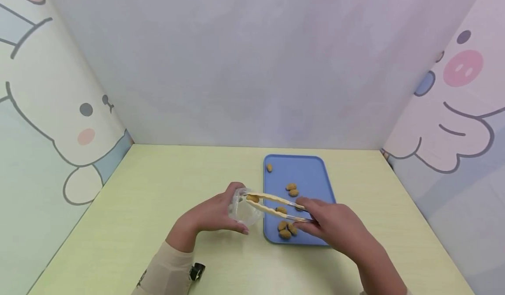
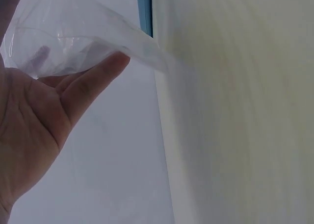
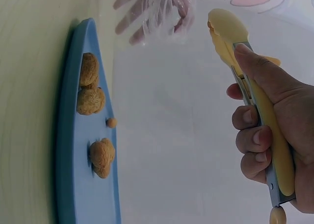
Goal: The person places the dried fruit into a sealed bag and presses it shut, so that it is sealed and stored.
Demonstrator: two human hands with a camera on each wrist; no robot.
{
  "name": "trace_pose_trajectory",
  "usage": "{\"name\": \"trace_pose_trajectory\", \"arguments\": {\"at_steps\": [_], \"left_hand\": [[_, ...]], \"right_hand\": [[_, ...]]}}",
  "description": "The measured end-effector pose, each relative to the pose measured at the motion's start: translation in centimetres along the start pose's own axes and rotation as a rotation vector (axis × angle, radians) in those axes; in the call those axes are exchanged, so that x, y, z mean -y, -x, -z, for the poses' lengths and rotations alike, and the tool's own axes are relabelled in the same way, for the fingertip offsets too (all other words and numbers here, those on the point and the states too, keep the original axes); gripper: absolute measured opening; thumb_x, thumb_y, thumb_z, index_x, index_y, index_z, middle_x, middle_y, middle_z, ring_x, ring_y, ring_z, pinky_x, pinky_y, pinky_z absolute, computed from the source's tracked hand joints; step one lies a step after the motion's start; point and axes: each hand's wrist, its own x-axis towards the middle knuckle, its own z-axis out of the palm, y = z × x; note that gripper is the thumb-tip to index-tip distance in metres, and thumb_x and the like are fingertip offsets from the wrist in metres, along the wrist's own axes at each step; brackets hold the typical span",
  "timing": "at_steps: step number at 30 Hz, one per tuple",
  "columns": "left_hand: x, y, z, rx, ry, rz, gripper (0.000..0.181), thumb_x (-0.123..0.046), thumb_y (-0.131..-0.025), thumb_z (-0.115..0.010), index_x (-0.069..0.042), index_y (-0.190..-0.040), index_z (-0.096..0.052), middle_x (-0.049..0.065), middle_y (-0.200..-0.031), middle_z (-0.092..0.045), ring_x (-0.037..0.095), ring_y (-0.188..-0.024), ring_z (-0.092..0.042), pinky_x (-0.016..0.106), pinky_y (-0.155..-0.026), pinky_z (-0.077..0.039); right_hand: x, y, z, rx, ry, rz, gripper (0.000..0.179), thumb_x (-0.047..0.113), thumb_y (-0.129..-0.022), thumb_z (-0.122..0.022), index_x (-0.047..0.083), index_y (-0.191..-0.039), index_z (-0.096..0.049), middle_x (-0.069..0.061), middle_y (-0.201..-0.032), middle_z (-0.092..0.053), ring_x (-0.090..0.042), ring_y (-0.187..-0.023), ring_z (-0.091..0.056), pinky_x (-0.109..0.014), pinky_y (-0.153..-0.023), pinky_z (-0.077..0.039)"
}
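Note:
My left hand grips a clear plastic bag, thumb on the near side and fingers on the far side, its mouth facing right. In the left wrist view, the bag spreads above the palm. My right hand holds yellow-tipped tongs, fingers wrapped round the handles. Between the tong tips, at the bag's mouth, sits a brown walnut-like nut. The right wrist view shows the tongs side-on. More such nuts lie on a blue tray, several close together at its near left corner.
The tray stands right of centre on the pale yellow table, partly under my right hand. One nut lies at the tray's far left corner. A grey wall rises behind, with cartoon-printed walls on both sides.

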Motion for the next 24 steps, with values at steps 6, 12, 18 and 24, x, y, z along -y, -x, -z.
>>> {"name": "trace_pose_trajectory", "arguments": {"at_steps": [6, 12, 18, 24], "left_hand": [[-0.1, -0.1, 0.0, 0.014, 0.006, -0.014, 0.099, -0.054, -0.065, -0.087, -0.031, -0.138, -0.025, 0.003, -0.116, -0.059, 0.014, -0.087, -0.06, 0.031, -0.074, -0.05], [-0.2, -0.2, -0.1, 0.014, 0.002, -0.027, 0.099, -0.054, -0.064, -0.088, -0.032, -0.137, -0.025, -0.008, -0.114, -0.057, 0.013, -0.089, -0.061, 0.03, -0.077, -0.05], [-0.3, -0.2, -0.2, 0.022, 0.017, -0.039, 0.098, -0.053, -0.064, -0.088, -0.033, -0.136, -0.026, -0.009, -0.114, -0.057, 0.016, -0.09, -0.062, 0.03, -0.079, -0.049], [-0.4, -0.2, -0.2, 0.033, 0.029, -0.034, 0.098, -0.053, -0.063, -0.088, -0.033, -0.136, -0.025, -0.002, -0.113, -0.057, 0.013, -0.088, -0.061, 0.03, -0.077, -0.05]], "right_hand": [[0.4, -0.2, -0.6, 0.029, -0.009, 0.011, 0.042, 0.048, -0.084, -0.072, 0.028, -0.118, -0.058, 0.018, -0.086, -0.062, 0.01, -0.057, -0.042, -0.019, -0.051, -0.038], [0.5, -0.4, -1.3, 0.027, 0.011, 0.037, 0.039, 0.052, -0.084, -0.07, 0.029, -0.114, -0.058, 0.015, -0.092, -0.066, 0.01, -0.055, -0.043, -0.018, -0.048, -0.037], [0.4, -0.4, -1.5, 0.055, 0.026, 0.026, 0.041, 0.055, -0.086, -0.067, 0.029, -0.116, -0.057, 0.019, -0.08, -0.059, 0.009, -0.055, -0.044, -0.019, -0.047, -0.035], [0.4, -0.4, -1.5, 0.064, 0.031, 0.019, 0.046, 0.056, -0.083, -0.07, 0.028, -0.118, -0.058, 0.018, -0.073, -0.052, 0.005, -0.051, -0.036, -0.019, -0.047, -0.032]]}}
